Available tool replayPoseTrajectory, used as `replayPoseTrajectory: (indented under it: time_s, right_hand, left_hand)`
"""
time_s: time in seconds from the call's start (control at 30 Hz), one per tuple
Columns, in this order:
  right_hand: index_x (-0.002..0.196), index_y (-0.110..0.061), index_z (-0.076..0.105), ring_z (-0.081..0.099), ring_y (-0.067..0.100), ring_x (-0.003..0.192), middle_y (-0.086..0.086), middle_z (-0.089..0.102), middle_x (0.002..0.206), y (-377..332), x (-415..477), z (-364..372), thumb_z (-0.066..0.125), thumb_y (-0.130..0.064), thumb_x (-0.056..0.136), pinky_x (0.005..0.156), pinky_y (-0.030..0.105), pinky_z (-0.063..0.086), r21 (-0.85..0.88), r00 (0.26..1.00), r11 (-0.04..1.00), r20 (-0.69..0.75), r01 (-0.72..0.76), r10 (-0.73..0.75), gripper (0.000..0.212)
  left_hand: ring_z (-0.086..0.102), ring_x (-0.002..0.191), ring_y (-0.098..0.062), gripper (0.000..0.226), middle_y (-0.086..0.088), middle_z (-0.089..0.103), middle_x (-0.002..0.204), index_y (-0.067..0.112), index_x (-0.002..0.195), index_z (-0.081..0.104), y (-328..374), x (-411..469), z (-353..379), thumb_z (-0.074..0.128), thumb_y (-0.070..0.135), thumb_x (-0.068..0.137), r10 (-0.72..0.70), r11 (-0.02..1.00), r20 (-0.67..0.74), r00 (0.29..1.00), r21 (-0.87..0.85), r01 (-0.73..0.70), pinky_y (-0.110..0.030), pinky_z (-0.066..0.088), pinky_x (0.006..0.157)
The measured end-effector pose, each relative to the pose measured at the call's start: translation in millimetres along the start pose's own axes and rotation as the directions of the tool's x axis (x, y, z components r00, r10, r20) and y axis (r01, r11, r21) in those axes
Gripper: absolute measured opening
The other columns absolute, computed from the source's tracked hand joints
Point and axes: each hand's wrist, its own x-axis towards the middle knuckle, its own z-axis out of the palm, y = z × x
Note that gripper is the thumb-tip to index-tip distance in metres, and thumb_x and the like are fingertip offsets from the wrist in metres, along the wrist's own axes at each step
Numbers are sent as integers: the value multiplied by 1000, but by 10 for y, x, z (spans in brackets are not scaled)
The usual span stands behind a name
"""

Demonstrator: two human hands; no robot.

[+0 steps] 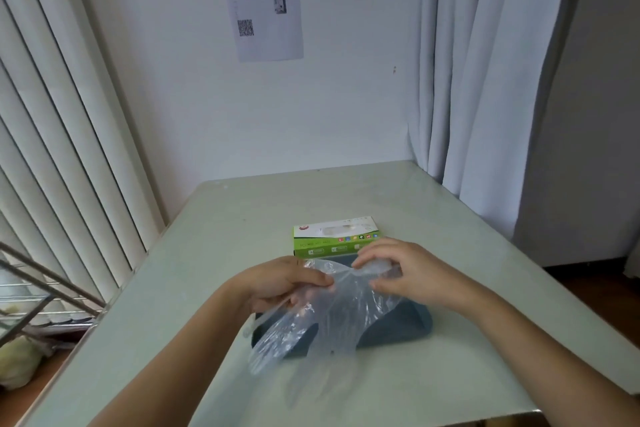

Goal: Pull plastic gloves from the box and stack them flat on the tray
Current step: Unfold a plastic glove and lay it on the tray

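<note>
Both hands hold one plastic glove (332,315) by its upper edge. The left hand (280,282) pinches the left corner; the right hand (398,270) pinches the right. The glove hangs below the fingers, long axis toward the person, draped over the dark tray (408,326). The box (332,239) stands just beyond the fingers.

Tray (398,326) mostly behind glove (346,305); box (332,240) lettering too blurred

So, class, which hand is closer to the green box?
The right hand, just in front of the green box; the left hand is farther off.
</note>
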Motion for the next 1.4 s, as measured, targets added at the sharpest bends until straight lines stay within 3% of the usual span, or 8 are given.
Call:
replayPoseTrajectory:
  time_s: [0.23,0.37,0.5,0.6,0.77,1.03,1.2,1.4]
  right_hand:
    - [86,-23,70,59,-6,91,-18,67,91,185,216,478,62,-19,91,80,8,40,84,982,996,-183,-25,40,11]
    - [72,-19,56,56,-4,58,-9,61,67,333,336,571,46,-18,100,61,16,45,259,949,937,-148,-236,280,30]
    - [74,-16,55,45,-3,45,-8,51,61,493,405,639,42,-21,102,49,13,33,104,924,939,-171,-327,341,31]
    - [78,-11,56,48,-5,56,-12,54,68,547,442,675,41,-19,101,53,10,37,22,921,935,-163,-354,353,29]
    - [86,-8,59,57,16,71,4,64,81,550,487,705,36,-29,101,62,27,40,-183,907,888,-92,-422,411,35]
    - [73,-17,46,54,24,80,0,54,75,561,526,628,44,-33,99,64,29,34,-301,899,849,-86,-435,430,30]
    - [107,-13,53,59,27,98,5,59,110,387,384,410,47,-26,98,72,31,38,-530,884,709,-313,-465,347,17]
    - [143,-14,38,36,13,137,-1,39,148,130,193,756,42,-11,100,107,17,23,-72,988,986,-36,-152,149,44]
  left_hand:
    - [63,102,-38,61,-23,65,117,-6,119,60,-152,152,-143,81,31,74,-96,995,-23,995,21,97,-44,49,98]
    - [51,62,-18,45,-4,59,67,6,82,66,-280,339,-302,79,47,72,-99,894,-161,982,419,159,-26,43,64]
    - [55,70,-15,31,-1,62,77,13,83,63,-331,380,-384,62,43,88,-86,544,-351,932,768,339,-22,42,64]
    - [59,94,-21,30,-3,63,105,14,109,60,-302,297,-295,57,37,90,186,347,-530,827,823,449,-28,46,79]
    - [60,96,-16,22,2,64,108,17,108,65,-295,233,174,48,25,97,588,457,-251,769,887,-60,-29,46,84]
    - [4,149,-17,71,-1,6,162,16,154,9,-654,625,374,36,51,99,278,378,-22,960,922,-88,-32,2,119]
    - [-17,147,-18,84,7,-15,160,33,152,-9,-809,686,305,27,73,88,213,335,-96,972,942,20,-52,-13,116]
    - [-16,147,-21,103,4,-14,161,31,153,-9,-827,730,317,10,87,68,228,313,-101,968,950,26,-55,-10,116]
